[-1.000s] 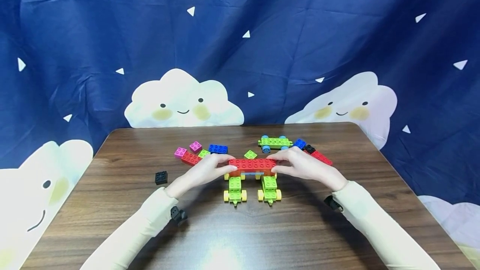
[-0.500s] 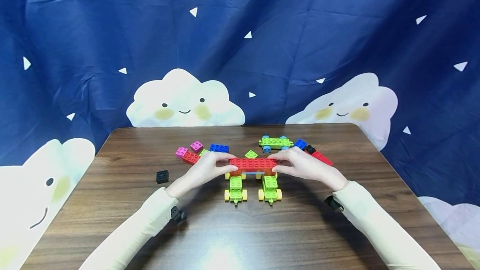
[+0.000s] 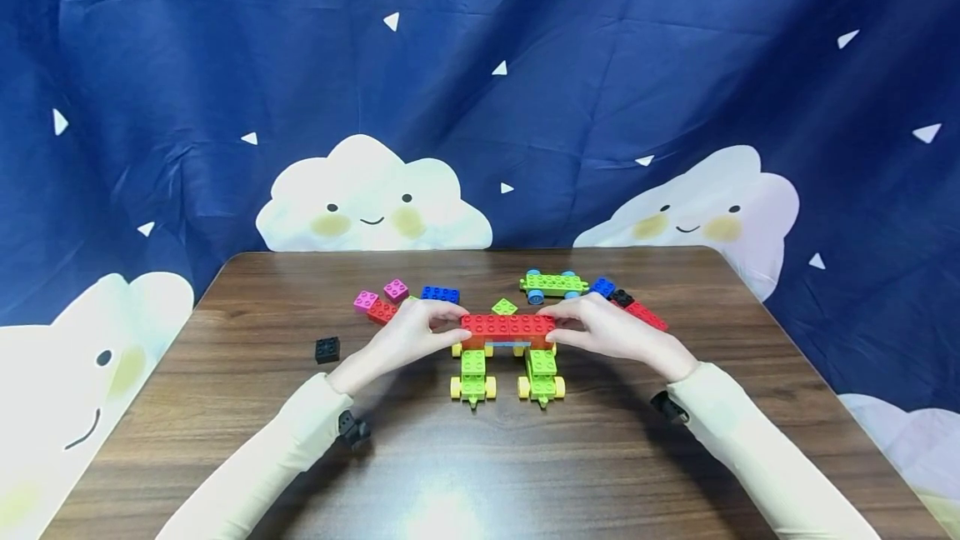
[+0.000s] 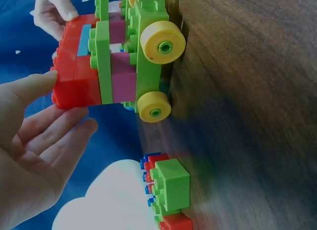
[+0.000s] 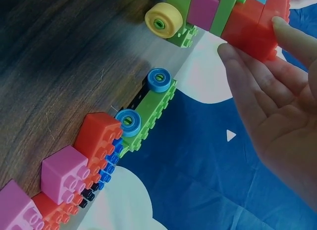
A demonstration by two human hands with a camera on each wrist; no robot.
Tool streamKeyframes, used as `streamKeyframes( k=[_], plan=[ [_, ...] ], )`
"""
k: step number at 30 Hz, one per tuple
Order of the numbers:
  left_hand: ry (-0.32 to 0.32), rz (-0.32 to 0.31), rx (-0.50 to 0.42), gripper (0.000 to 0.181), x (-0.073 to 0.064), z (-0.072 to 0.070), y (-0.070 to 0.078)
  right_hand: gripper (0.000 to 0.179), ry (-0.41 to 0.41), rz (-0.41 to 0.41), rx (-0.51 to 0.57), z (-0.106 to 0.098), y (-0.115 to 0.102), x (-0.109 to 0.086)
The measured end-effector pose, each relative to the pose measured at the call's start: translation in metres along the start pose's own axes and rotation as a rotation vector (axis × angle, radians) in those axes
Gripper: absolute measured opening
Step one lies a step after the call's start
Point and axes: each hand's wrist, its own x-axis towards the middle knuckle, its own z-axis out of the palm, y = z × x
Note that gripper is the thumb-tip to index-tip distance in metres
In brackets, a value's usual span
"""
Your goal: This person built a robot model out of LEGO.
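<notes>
Red bricks [image 3: 507, 328] lie end to end as a crosswise bar at the middle of the brown wood-grain desk [image 3: 600, 465], raised above two green wheeled bases [image 3: 473, 392] that stand side by side with yellow wheels [image 4: 162, 42]. Both hands have hold of the bar: the left hand [image 3: 408, 333] keeps its grip on the left end, thumb on the near side and fingers beyond, while the right hand [image 3: 609, 329] pinches the right end in much the same way. Seen from the left wrist, the stack reads in layers, with a pink brick [image 4: 123, 77] above the wheeled base, a green brick [image 4: 104, 62] over that, and the red on top meeting the green. A light blue piece [image 4: 84, 40] shows beneath the bar, between its two ends. Green bricks [image 3: 473, 362] also stand on the front parts of the bases. Behind the bar lie a small lime brick [image 3: 504, 307] and a flat green car [image 3: 554, 283] on blue wheels. Toward the far left are two pink blocks, a red block [image 3: 381, 312] and a dark blue block [image 3: 440, 294]; a black block [image 3: 327, 349] sits nearer, apart from them. Beyond the right hand, blue, black and red pieces [image 3: 647, 316] lie close together. Pale sleeves [image 3: 757, 448] cover both forearms, and a blue cloth [image 3: 525, 90] with white clouds hangs behind the desk.
</notes>
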Motion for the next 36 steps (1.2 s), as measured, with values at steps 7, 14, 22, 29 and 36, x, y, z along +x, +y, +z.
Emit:
streamKeyframes(
  k=[7, 14, 22, 29, 36],
  plan=[
    [-0.037, 0.005, 0.015, 0.037, 0.000, -0.003, 0.000, 0.039, 0.012, 0.009, 0.005, 0.001, -0.001, -0.002],
    [-0.042, 0.018, 0.020, 0.036, -0.001, -0.003, -0.004, 0.041, 0.025, 0.023, 0.018, 0.002, -0.002, -0.003],
    [-0.042, 0.022, 0.031, 0.037, -0.005, -0.007, -0.008, 0.041, 0.023, 0.015, 0.007, 0.004, -0.002, -0.002],
    [-0.047, -0.026, 0.044, 0.036, -0.019, -0.033, -0.019, 0.040, 0.020, 0.012, 0.010, 0.003, -0.002, -0.002],
    [-0.065, -0.046, 0.128, 0.040, -0.043, -0.073, -0.046, 0.040, 0.024, 0.006, 0.006, 0.004, 0.001, -0.001]
  ],
)
